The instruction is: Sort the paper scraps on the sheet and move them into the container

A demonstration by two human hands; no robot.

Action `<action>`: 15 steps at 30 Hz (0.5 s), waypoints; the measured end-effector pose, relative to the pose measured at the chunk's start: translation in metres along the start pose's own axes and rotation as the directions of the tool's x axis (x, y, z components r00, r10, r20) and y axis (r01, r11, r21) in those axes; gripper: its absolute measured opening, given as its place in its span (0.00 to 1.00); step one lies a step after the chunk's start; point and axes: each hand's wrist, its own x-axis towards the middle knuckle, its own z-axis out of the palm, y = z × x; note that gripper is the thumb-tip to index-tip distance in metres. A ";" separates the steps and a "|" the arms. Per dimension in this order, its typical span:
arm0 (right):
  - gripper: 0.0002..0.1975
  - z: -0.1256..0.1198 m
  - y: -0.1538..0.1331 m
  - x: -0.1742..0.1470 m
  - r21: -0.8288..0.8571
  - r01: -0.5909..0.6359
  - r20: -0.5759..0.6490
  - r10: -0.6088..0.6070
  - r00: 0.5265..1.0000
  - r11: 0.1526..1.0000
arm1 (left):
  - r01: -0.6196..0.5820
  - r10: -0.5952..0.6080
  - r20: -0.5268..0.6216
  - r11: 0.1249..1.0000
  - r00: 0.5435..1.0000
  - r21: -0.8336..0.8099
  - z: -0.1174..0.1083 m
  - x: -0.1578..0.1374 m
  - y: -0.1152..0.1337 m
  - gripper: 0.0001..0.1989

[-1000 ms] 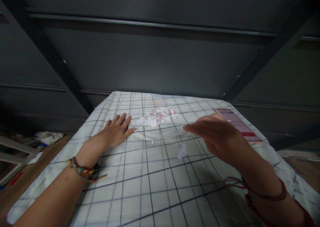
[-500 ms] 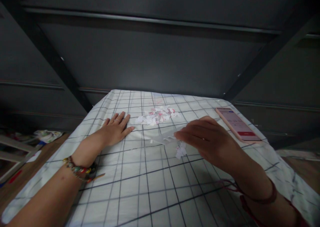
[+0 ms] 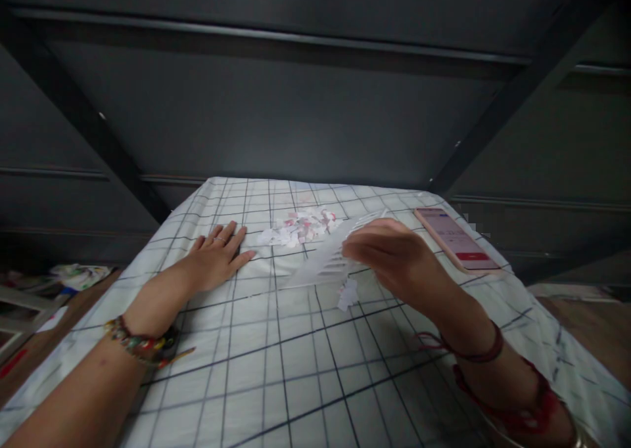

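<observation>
My left hand (image 3: 213,261) lies flat with fingers spread on the checked cloth (image 3: 256,362), left of a heap of torn paper bits (image 3: 296,230). Pinched in my right hand (image 3: 394,256) is a thin translucent slotted sheet (image 3: 315,268), tilted beside the heap; its exact kind is unclear. Part of the sheet is hidden behind my fingers. A smaller clump of paper bits (image 3: 348,294) rests on the cloth just below the sheet, near my right hand.
A pink-edged phone (image 3: 456,239) with a lit screen lies at the right of the table. Dark panels (image 3: 276,113) stand behind the table. On the floor at the left are a white frame (image 3: 24,320) and a crumpled bag (image 3: 81,276).
The slotted sheet in my right hand has turned up from lying low, and more of it shows. My left hand stays flat on the cloth. The whole view has shifted slightly.
</observation>
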 end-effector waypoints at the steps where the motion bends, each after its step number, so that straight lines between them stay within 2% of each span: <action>1: 0.15 0.001 0.000 0.001 0.010 -0.001 0.036 0.000 0.999 1.000 | -0.001 0.001 0.000 1.000 1.000 -0.003 0.000 0.000 0.000 0.31; 4: 0.16 -0.005 0.008 -0.006 0.004 -0.046 0.097 0.045 0.994 0.999 | 0.006 -0.006 -0.003 1.000 1.000 -0.007 0.001 0.000 0.000 0.32; 7: 0.16 -0.017 0.024 -0.017 0.007 -0.143 0.072 0.142 0.987 0.990 | 0.014 -0.014 -0.002 1.000 1.000 -0.007 0.002 0.000 -0.001 0.33; 12: 0.14 -0.018 0.029 -0.020 -0.024 -0.143 -0.067 0.141 0.988 0.989 | 0.002 -0.002 0.000 1.000 1.000 -0.008 0.003 0.001 -0.003 0.33; 15: 0.16 -0.011 0.022 -0.016 -0.030 -0.138 -0.032 0.137 0.990 0.990 | -0.001 0.001 -0.009 1.000 1.000 -0.021 0.003 0.001 -0.003 0.33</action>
